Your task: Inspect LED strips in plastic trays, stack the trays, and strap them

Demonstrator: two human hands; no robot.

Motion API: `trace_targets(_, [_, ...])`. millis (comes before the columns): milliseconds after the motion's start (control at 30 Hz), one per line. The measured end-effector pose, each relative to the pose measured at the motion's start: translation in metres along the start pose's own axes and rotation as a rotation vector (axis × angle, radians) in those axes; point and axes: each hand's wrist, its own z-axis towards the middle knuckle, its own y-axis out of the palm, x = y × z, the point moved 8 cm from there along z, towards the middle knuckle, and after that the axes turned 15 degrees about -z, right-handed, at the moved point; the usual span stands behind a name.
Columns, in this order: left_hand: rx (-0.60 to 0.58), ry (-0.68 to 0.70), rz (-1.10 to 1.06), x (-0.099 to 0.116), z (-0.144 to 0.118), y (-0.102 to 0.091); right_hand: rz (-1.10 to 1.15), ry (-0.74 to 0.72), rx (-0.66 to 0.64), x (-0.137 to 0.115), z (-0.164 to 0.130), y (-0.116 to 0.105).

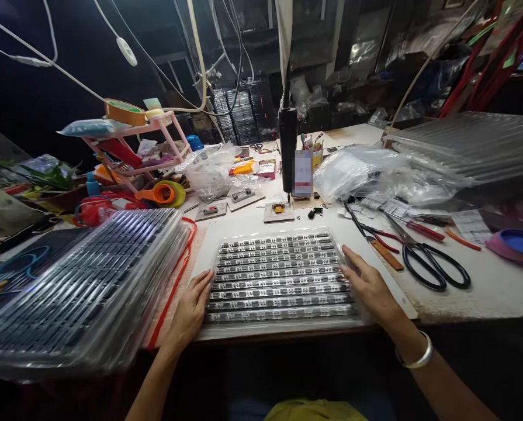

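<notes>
Cluttered and dimly lit at the back, the workshop is crowding around a pale worktop [484, 286] where a person is sitting. Lying flat at the near edge, straight in front of the person, a clear plastic tray [281, 278] is holding rows of dark strips running left to right. The left hand [192, 308] is resting against the tray's left edge, fingers flat and spread, its grip wide and closing on nothing. The right hand [369, 285] is lying on the tray's right edge in the same way, fingers extended and loose, a silver bangle [416, 354] sitting on the wrist behind it. To the left, a stack of similar trays [86, 286] is leaning over the worktop's edge, just beside a red cord [177, 275]. To the right of the hands, black-handled scissors [434, 263] are lying near red-handled pliers [388, 234]. Beyond the tray, a black tool [288, 149] is hanging upright from a cable, well apart from both hands, with crumpled clear bags [362, 172] piling up beside it.
</notes>
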Motion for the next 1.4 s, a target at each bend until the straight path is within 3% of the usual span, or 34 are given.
trace_targets(67, [-0.021,-0.011,-0.008,-0.001,0.0,0.0,0.216,0.07,-0.045,0.0,0.0,-0.002])
trace_targets(200, [-0.058,-0.067,-0.032,0.001,-0.002,0.002,0.479,0.118,0.023,-0.012,-0.004,-0.016])
trace_targets(300, [-0.048,-0.153,-0.212,0.004,-0.003,0.001,0.577,0.142,-0.133,-0.024,-0.01,-0.007])
trace_targets(367, [0.06,-0.23,-0.489,0.003,-0.004,-0.007,0.646,0.115,-0.212,-0.031,-0.012,-0.003])
trace_targets(400, [0.135,-0.257,-0.625,0.001,-0.006,-0.011,0.688,0.088,-0.191,-0.033,-0.012,-0.006])
trace_targets(500, [0.305,-0.27,-0.827,-0.005,-0.012,-0.021,0.816,0.061,0.048,-0.026,-0.01,-0.029])
trace_targets(567, [0.308,-0.254,-0.78,-0.008,-0.016,-0.021,0.835,0.142,0.195,-0.015,-0.015,-0.044])
trace_targets(700, [0.174,-0.237,-0.448,-0.005,-0.021,-0.014,0.741,0.422,0.284,0.003,-0.041,-0.063])
trace_targets(867, [0.082,0.018,0.02,0.042,-0.007,-0.008,0.764,0.613,0.53,0.035,-0.068,-0.095])
trace_targets(967, [-0.02,0.149,0.109,0.078,0.011,0.019,0.773,0.563,0.478,0.062,-0.055,-0.1])
trace_targets(1133, [-0.404,0.32,0.133,0.133,0.033,0.109,0.741,0.173,0.243,0.074,-0.017,-0.084])
trace_targets(1267, [-0.633,0.387,0.201,0.159,0.044,0.177,0.772,0.191,0.228,0.084,-0.012,-0.077])
trace_targets(1400, [-0.743,0.388,0.326,0.169,0.056,0.224,0.848,0.255,0.23,0.089,-0.016,-0.079])
